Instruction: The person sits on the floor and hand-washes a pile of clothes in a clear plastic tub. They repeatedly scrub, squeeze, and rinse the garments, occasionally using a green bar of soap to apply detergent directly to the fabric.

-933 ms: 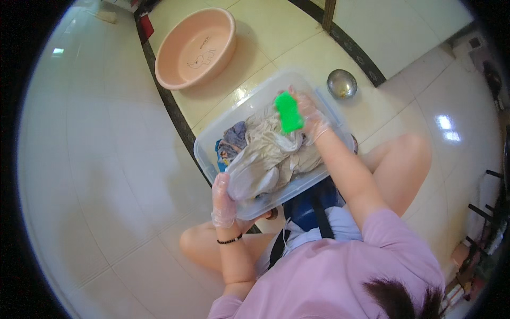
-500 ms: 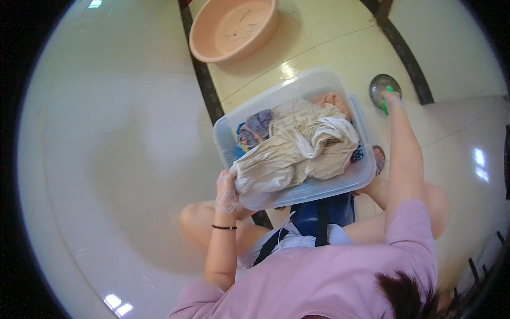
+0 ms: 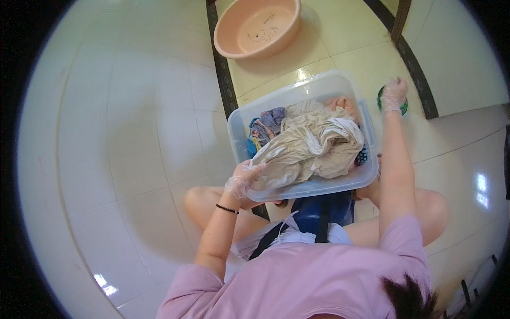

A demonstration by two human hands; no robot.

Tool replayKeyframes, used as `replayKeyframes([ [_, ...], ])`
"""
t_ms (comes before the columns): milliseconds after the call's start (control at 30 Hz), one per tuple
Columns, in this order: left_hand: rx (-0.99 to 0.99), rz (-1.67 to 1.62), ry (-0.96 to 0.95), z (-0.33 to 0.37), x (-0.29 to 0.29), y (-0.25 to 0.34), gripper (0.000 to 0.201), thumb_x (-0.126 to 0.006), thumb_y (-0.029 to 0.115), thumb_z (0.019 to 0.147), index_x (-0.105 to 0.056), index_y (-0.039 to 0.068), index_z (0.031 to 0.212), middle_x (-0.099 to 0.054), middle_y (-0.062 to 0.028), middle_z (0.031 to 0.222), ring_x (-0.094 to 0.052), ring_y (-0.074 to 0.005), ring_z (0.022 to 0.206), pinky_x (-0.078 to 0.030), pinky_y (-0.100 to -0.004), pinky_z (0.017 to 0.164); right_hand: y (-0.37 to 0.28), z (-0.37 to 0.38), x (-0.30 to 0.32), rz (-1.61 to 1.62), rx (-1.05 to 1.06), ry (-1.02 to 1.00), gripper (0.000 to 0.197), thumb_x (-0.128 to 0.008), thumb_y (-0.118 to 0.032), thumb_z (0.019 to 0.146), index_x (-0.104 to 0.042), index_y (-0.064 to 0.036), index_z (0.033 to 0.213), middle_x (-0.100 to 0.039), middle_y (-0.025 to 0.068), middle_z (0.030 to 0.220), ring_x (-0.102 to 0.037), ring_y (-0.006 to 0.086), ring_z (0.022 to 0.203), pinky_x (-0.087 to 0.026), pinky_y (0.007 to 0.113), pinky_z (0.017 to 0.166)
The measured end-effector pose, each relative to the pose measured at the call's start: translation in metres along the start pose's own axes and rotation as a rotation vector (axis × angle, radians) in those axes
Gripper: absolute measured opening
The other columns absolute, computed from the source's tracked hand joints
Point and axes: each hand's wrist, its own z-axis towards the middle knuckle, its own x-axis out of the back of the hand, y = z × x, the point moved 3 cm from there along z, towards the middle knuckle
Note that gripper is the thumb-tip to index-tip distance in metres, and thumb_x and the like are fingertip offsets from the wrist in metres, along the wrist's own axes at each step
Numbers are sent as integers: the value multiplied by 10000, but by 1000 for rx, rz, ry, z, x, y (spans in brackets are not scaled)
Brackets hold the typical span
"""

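Note:
A translucent plastic tub (image 3: 237,139) stands before my knees, filled with wet-looking laundry. On top lies a bunched off-white cloth (image 3: 297,154), stained beige in places. My left hand (image 3: 245,175), in a clear plastic glove, grips the cloth's near left corner at the tub's rim. Off to the right, my right hand (image 3: 394,94), also gloved, hovers over a small round bowl (image 3: 406,108) on the floor, its fingers curled in. Green shows inside the bowl around the hand. Whatever the fingers may hold is hidden.
A large peach basin (image 3: 255,37) sits on the tiles beyond the tub. Blue-purple cloth (image 3: 270,121) and peach cloth (image 3: 342,105) lie under the off-white one. A dark blue stool (image 3: 324,212) is between my legs. A wall corner (image 3: 433,109) rises at far right.
The green brush my right hand held over the bowl no longer shows in its grasp. My left hand has shifted slightly up and right along the cloth. The view has also shifted.

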Motion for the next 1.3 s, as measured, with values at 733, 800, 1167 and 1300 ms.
replayKeyframes([
  [733,-1217,332,-20,-96,9,56,113,-636,62,762,-638,31,871,-527,-126,687,-517,-282,619,-414,-317,559,-214,-246,64,-36,1300,-1256,478,-728,-272,630,-581,-193,1078,-524,120,1200,-482,314,1114,-381,421,897],
  [800,-1264,437,-60,-108,5,66,95,-638,71,760,-634,30,846,-536,-129,693,-532,-291,636,-431,-317,580,-220,-246,72,-144,1397,-1269,475,-722,-285,644,-589,-182,1088,-530,131,1191,-496,308,1094,-384,409,896],
  [1167,-774,-619,-108,-94,41,80,314,-469,311,924,-541,6,947,-558,-69,974,-543,-176,897,-430,-311,841,-260,-215,133,267,501,-1671,485,-762,-174,622,-567,11,1025,-574,24,880,-495,101,821,-437,260,754],
  [1300,-387,-988,-321,-33,9,65,439,-450,370,919,-500,-21,1113,-576,-106,1074,-546,-205,1005,-436,-325,888,-257,-214,119,398,119,-1602,431,-733,-112,640,-555,2,1016,-565,26,913,-527,99,821,-445,229,716],
])
